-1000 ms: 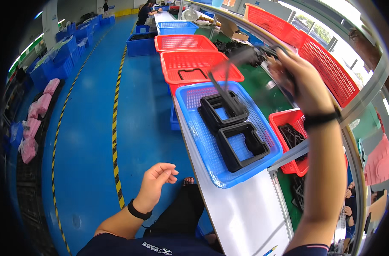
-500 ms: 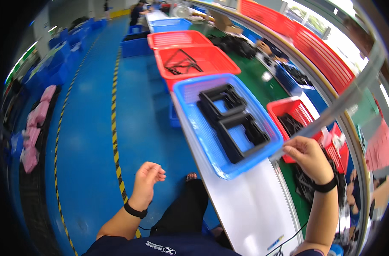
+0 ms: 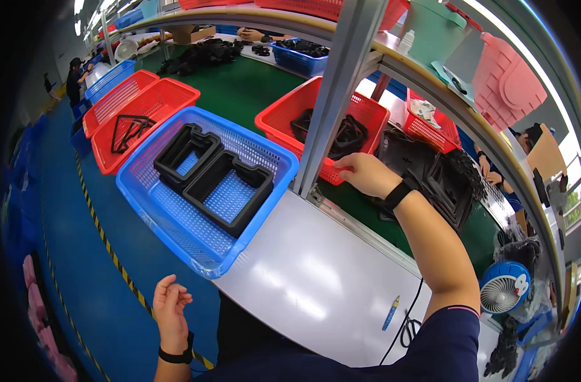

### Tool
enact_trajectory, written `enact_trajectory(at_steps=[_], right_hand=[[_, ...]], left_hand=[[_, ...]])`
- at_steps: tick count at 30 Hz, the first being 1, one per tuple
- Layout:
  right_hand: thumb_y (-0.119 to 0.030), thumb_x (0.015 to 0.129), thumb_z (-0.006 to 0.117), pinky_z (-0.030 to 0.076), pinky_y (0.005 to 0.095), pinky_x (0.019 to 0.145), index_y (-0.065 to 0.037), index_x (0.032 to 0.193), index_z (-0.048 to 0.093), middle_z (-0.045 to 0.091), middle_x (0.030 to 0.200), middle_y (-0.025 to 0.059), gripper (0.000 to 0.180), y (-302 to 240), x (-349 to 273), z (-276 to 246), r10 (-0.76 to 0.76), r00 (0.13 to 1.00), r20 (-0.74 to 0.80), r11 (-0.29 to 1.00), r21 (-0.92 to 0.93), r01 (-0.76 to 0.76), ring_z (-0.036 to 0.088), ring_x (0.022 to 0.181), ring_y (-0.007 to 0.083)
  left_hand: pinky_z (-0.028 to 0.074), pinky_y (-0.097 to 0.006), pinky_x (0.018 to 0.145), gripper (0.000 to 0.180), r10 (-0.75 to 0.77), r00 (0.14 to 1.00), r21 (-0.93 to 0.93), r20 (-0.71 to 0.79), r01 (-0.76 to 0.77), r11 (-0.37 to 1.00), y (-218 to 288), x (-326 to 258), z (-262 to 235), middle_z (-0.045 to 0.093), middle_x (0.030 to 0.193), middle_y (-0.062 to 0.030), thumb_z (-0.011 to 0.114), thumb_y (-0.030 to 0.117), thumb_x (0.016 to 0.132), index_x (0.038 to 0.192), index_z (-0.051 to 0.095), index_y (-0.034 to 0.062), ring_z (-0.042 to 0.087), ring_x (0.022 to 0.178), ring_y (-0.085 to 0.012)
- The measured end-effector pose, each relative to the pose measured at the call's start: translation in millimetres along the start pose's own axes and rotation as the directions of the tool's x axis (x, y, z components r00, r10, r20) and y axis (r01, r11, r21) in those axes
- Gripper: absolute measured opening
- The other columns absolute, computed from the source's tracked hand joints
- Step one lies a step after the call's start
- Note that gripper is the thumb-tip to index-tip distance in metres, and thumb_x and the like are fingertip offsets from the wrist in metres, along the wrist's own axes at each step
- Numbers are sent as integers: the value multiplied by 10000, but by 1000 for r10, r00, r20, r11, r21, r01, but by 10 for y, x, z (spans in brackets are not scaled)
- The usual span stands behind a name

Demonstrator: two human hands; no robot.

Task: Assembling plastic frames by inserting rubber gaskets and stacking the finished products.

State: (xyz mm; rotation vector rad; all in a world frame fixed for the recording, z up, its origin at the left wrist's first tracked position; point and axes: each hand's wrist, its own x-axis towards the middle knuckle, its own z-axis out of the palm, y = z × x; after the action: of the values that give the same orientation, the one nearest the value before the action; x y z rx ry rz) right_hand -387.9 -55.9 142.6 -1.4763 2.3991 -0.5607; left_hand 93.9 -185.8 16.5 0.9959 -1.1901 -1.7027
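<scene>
My right hand (image 3: 368, 175) reaches past the metal post, its fingers closed at the near rim of a red basket (image 3: 274, 125). Black parts (image 3: 347, 134) lie inside that basket. To its left, a blue basket (image 3: 144, 213) rests at the end of the white table and holds two black rectangular frames (image 3: 230, 191) with hollow middles, side by side. My left hand (image 3: 171, 309) hangs over the floor in front of the blue basket, fingers loosely bent and apart, with nothing in it.
An upright metal post (image 3: 332, 95) stands between the blue basket and my right hand. Black flat parts (image 3: 424, 172) are piled on the green surface. A marker pen (image 3: 390, 313), scissors (image 3: 409, 332) and a cable lie on the white table (image 3: 303, 280). A blue fan (image 3: 503, 288) is at right.
My view has swung to the right. My right hand has gone from beside the blue basket to the red basket's rim. The left hand stays low and empty.
</scene>
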Motion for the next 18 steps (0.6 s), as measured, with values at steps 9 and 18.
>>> enact_trajectory(at_steps=[9,18], right_hand=[[-103,869,628,398,442,1102,-18,1387,545,387,1506,312,531,84,53,214,-220,964,152,975,19,219,437,1349,407],[90,698,612,351,501,1133,201,1150,489,266,1438,485,482,87,70,811,-294,936,-194,956,-67,286,420,1251,528]], left_hand=[[528,-239,686,128,-101,992,81,-70,107,991,-137,160,248,654,881,-32,557,115,1008,1111,604,56,624,748,-105],[535,-269,706,101,-73,996,142,-60,81,987,-256,144,664,666,892,-40,594,147,995,1044,614,62,634,744,-118]])
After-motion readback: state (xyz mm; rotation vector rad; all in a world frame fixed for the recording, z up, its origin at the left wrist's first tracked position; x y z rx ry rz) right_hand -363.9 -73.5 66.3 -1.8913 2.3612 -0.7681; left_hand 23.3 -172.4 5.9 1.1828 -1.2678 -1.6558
